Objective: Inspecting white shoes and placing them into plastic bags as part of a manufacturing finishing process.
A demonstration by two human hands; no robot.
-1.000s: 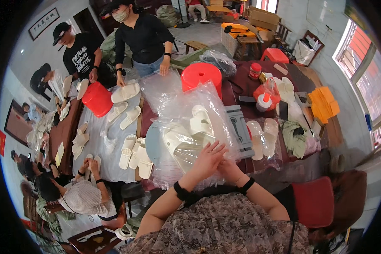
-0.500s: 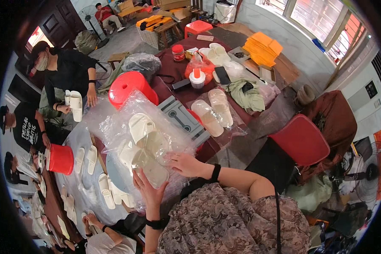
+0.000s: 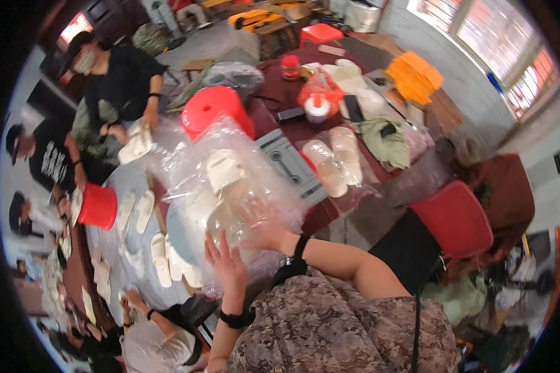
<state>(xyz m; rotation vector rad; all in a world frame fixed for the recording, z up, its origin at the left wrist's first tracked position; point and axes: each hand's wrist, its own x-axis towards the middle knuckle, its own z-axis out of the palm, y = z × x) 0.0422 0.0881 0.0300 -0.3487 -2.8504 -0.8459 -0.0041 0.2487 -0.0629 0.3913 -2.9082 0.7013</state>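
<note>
Cream-coloured slippers (image 3: pixel 224 171) lie inside a clear plastic bag (image 3: pixel 264 168) in front of me, partly veiled by its glossy folds. My left hand (image 3: pixel 227 261) is raised by the near end of the bagged slippers, its fingers spread and nothing in it. Over the bag's near right part is my right hand (image 3: pixel 267 231), smeared by motion, with fingers that look stretched out and hold nothing I can see. More clear film spreads around the bag toward the far left.
A red stool (image 3: pixel 214 115) and a grey box (image 3: pixel 290 168) stand beyond the bag. Another bagged pair of slippers (image 3: pixel 335 163) lies to the right, near a red chair (image 3: pixel 454 217). Across the left table, co-workers handle slippers; one holds a cream pair (image 3: pixel 137 144).
The whole view has shifted, so things sit farther right and higher. My left hand has come away from the bagged slippers. My right hand's fingers have spread. A co-worker's slippers have tilted over.
</note>
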